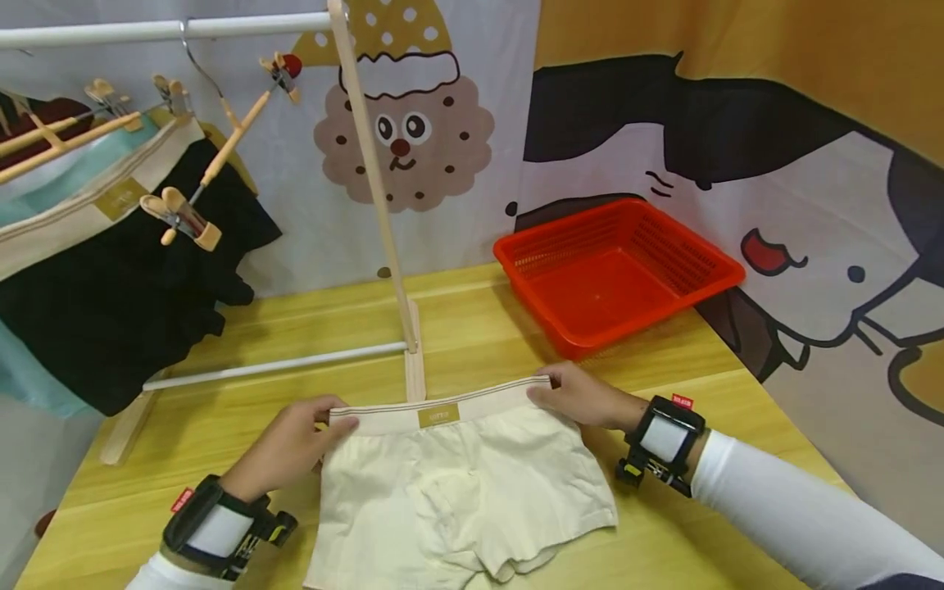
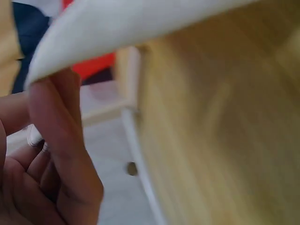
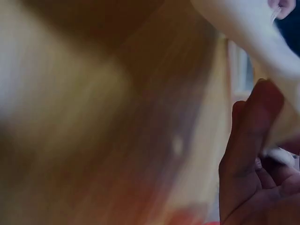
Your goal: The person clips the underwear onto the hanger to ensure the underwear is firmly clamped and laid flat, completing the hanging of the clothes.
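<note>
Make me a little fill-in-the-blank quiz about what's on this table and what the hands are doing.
1. Both hands pinch the ______ of the cream boxer shorts, the left hand at one end and the right hand at the other.
2. The plastic basket beside the rack is ______ in colour.
3. The black garment hangs from wooden ______ on the white rail.

Missing words: waistband; red; hangers

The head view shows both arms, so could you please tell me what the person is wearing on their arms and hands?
Both hands are bare: the left hand and the right hand wear no gloves. Each forearm is covered by a white sleeve. Each wrist carries a black strapped device with a white rectangular face, a small red tag and yellow-and-black parts on its underside; the left one looks the same.
</note>
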{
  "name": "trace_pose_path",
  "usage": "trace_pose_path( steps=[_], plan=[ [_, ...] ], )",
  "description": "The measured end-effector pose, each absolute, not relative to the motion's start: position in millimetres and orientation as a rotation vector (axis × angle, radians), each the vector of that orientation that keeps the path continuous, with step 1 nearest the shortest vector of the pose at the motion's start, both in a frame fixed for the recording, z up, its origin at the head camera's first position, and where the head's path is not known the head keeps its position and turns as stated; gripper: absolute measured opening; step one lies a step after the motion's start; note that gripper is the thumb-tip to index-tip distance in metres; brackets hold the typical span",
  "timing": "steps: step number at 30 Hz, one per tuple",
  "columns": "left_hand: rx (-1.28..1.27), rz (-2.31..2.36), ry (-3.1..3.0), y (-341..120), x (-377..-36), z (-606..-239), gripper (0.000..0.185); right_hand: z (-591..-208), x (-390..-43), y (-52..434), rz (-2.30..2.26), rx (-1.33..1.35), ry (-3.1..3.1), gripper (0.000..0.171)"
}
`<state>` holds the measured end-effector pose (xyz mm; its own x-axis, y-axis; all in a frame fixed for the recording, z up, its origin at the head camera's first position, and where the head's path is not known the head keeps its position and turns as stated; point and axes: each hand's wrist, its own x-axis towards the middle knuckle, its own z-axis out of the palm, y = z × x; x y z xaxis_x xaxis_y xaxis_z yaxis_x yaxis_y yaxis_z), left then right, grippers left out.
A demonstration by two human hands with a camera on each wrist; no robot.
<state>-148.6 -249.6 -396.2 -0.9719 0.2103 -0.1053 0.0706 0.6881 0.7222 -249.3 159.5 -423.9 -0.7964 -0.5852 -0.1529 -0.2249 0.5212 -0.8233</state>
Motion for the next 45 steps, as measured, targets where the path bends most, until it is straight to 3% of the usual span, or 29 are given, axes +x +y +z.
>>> trace_pose_path(
  steps=[16,30,38,45],
  plan=[
    [0.076,1.172,2.618,-264,-185,-439,0.024,-460,-301,166,-1.153,-0.476,2.027,0.032],
    [-0.021,0.873,2.745,-264,-189,-441,0.035,-451,-301,160,-1.041,-0.451,2.055,0.044],
    [-0.057,0.823,2.864,-281,-190,-420,0.026,-450,-299,157,-1.072,-0.458,2.043,0.042],
    [-0.276,1.108,3.384,-315,-192,-337,0.039,-453,-298,161,-1.094,-0.461,2.009,0.041]
  ],
)
